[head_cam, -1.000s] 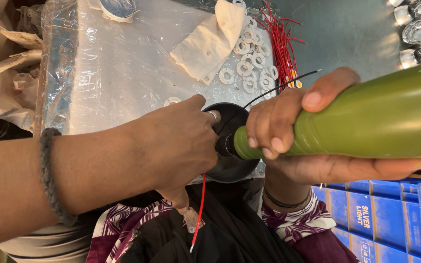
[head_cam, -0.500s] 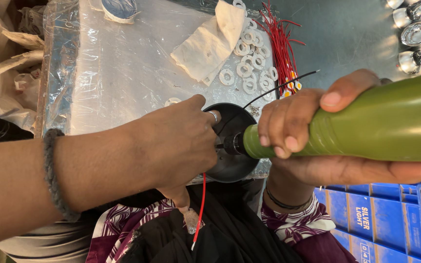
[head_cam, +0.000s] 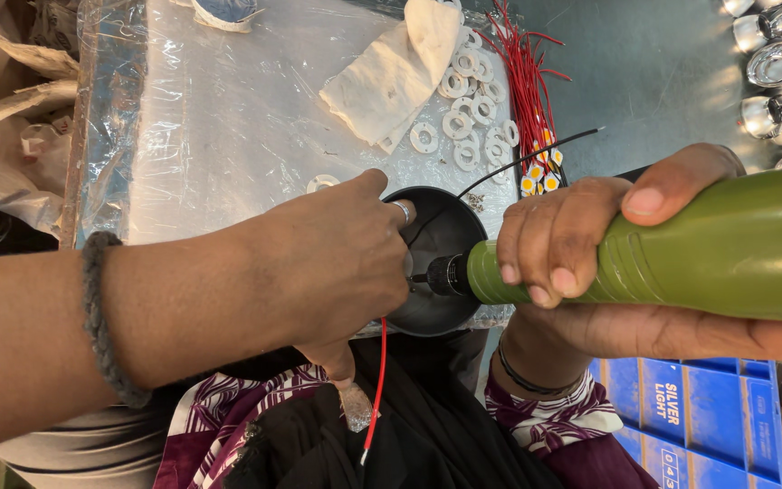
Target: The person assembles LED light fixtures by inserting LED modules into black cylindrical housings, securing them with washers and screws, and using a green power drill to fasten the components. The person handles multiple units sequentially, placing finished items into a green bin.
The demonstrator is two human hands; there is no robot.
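With the left hand (head_cam: 337, 263) closed on the black cup (head_cam: 441, 263) at the table (head_cam: 228, 136) edge and the right hand (head_cam: 590, 244) wrapped around the green driver (head_cam: 708, 249), the tip should probably stay square to the cup's centre, pressure light, clear of the red wire (head_cam: 377, 380).

green tool (head_cam: 726, 249), black cup (head_cam: 441, 263), red wire (head_cam: 377, 385)

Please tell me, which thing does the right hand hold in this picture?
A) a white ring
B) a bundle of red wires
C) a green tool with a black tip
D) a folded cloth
C: the right hand wraps around the green tool, whose black tip points into the black cup that the left hand steadies.
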